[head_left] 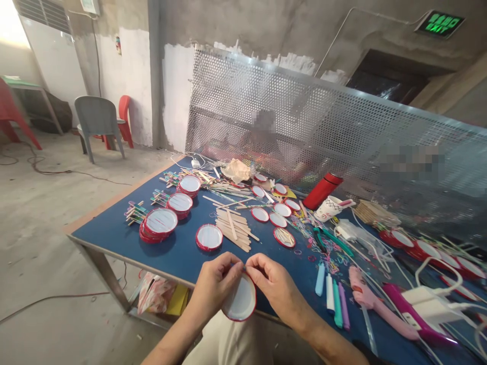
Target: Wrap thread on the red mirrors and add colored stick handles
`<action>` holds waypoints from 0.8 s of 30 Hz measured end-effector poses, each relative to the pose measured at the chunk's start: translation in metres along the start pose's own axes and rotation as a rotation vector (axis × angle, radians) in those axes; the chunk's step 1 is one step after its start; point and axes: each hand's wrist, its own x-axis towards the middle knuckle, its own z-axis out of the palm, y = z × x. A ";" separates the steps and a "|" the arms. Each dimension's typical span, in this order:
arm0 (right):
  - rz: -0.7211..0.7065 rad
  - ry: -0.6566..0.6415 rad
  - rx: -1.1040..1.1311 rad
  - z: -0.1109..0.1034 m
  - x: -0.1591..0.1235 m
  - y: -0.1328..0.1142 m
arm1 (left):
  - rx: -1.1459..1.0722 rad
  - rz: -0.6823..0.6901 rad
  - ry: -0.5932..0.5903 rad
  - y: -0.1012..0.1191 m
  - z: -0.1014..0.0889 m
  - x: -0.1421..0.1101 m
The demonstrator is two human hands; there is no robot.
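Observation:
A round, red-rimmed lid (243,301) with a pale inner face is held over my lap at the table's front edge. My left hand (218,281) is closed on its upper left rim, thumb and forefinger pinched together. At the top rim my right hand (270,284) is pinched too, its fingertips almost meeting the left ones. A tiny greenish bit shows between the fingertips, too small to name. Just beyond the hands are a similar red-rimmed lid (209,237) and a spread of flat wooden sticks (236,228).
Stacks of red-rimmed lids (158,223) stand on the left of the blue table (114,241). To the right lie colored rubber bands (331,253), green-handled pliers (337,241), marker pens (337,304), and a pink glue gun (380,304). A red flask (323,190) and paper cup (327,209) stand before the perforated screen (304,111).

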 end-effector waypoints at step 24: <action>0.209 -0.038 0.623 0.020 0.007 0.000 | -0.285 -0.025 -0.116 -0.003 -0.014 0.002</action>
